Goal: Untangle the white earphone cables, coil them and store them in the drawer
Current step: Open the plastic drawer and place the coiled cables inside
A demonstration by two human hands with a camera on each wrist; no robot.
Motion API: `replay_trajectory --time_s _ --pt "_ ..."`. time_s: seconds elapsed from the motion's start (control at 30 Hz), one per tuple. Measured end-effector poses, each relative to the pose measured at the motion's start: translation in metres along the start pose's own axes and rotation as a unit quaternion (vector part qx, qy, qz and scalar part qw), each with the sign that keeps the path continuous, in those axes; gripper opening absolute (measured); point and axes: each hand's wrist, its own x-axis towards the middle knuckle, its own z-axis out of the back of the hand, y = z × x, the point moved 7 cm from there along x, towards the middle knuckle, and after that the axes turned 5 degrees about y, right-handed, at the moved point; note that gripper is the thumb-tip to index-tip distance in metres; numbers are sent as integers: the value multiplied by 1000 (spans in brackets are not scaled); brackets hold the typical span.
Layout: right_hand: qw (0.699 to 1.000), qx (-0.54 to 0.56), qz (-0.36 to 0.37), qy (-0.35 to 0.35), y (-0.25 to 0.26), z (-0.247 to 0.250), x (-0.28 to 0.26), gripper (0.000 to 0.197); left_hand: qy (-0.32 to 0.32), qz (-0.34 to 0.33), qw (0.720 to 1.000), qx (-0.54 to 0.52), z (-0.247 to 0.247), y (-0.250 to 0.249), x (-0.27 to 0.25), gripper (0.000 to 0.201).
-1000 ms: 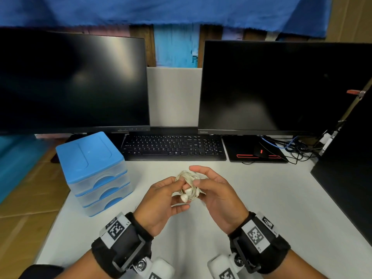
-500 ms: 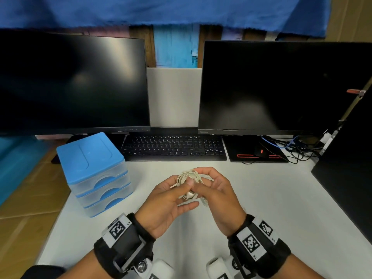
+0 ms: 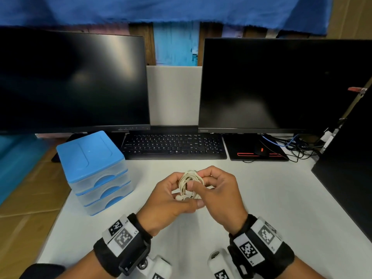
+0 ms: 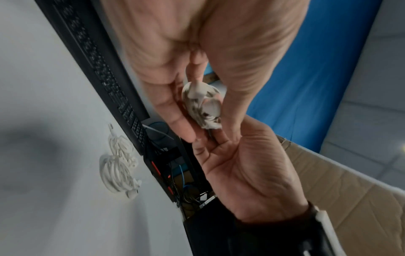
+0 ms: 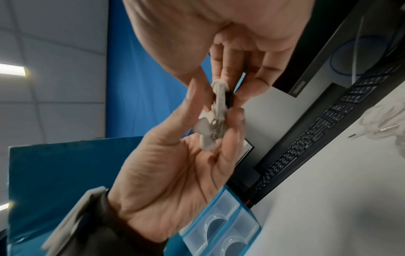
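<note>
Earphone coil (image 3: 190, 183) pinched between both my hands above the desk's (image 3: 271, 198) middle

My left hand (image 3: 169, 204) and right hand (image 3: 219, 196) each grip the white bundle; blue drawer unit (image 3: 94, 172) stands closed at the left edge

Both hands' fingers (image 3: 203, 174) cover much of the coiled earphone cable (image 3: 189, 179), its earbuds blurred in both wrist views, while the spare coils on the table (image 4: 119, 166) are cut off at the right wrist view's edge.
</note>
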Motion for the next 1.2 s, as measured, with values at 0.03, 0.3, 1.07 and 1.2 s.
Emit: replay_trajectory --time_s 0.03,0.3,1.07,1.2 --pt "1000 9 -2 2 2 2 1 13 -11 -12 1000 21 2 -2 1 49" --pt "999 21 -14 -39 -2 4 0 13 -90 -45 993 66 13 -8 1 49" --pt "997 70 2 23 -11 -7 2 4 107 99 989 5 25 11 11 54" --pt "999 3 5 44 -19 -14 2 10 64 41 997 32 21 3 14 48"
